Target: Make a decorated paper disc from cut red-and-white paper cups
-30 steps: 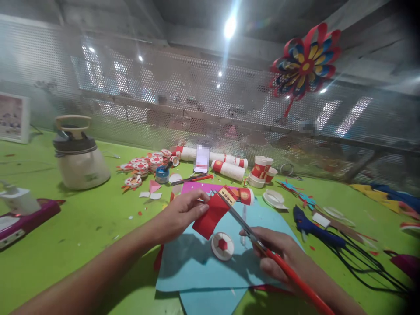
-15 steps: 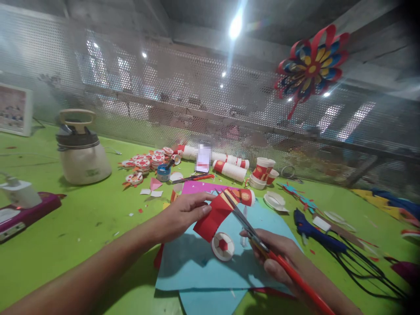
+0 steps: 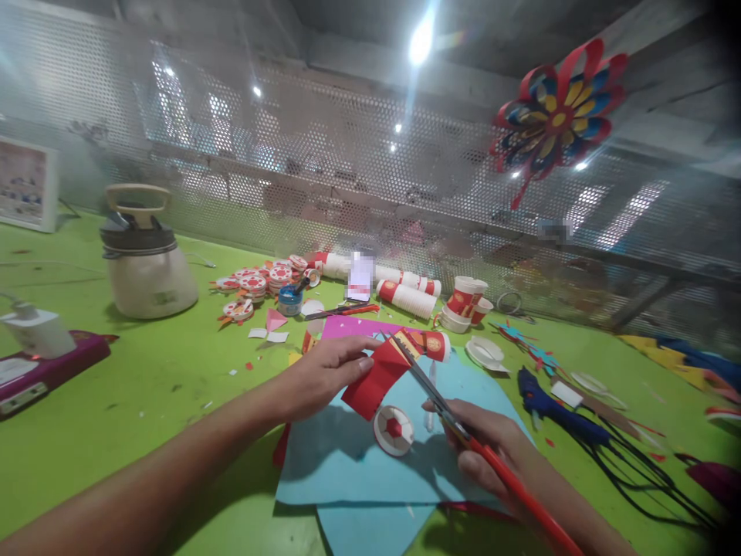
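Note:
My left hand (image 3: pixel 327 374) is closed on a piece of red paper (image 3: pixel 376 380), thumb on its face, holding it over the blue paper sheets (image 3: pixel 336 471). My right hand (image 3: pixel 492 444) grips red-handled scissors (image 3: pixel 431 390). Their blades point up and left and lie across the yellow-patterned upper edge of the red paper. Below the red paper is a white disc with a red hexagon (image 3: pixel 394 431). Just behind the blades lies a red and white paper cup (image 3: pixel 437 347). A clear thin stick (image 3: pixel 431 386) is partly hidden by the scissors.
Stacked paper cups (image 3: pixel 406 299) lie at the back, near a phone (image 3: pixel 359 278) and a blue jar (image 3: pixel 290 300). To the right is a blue glue gun (image 3: pixel 559 413) with black cable. A kettle (image 3: pixel 151 274) and purple power strip (image 3: pixel 63 378) stand left.
Both hands keep nearly the same pose, with the scissors still across the red paper's upper edge. The camera view has shifted slightly.

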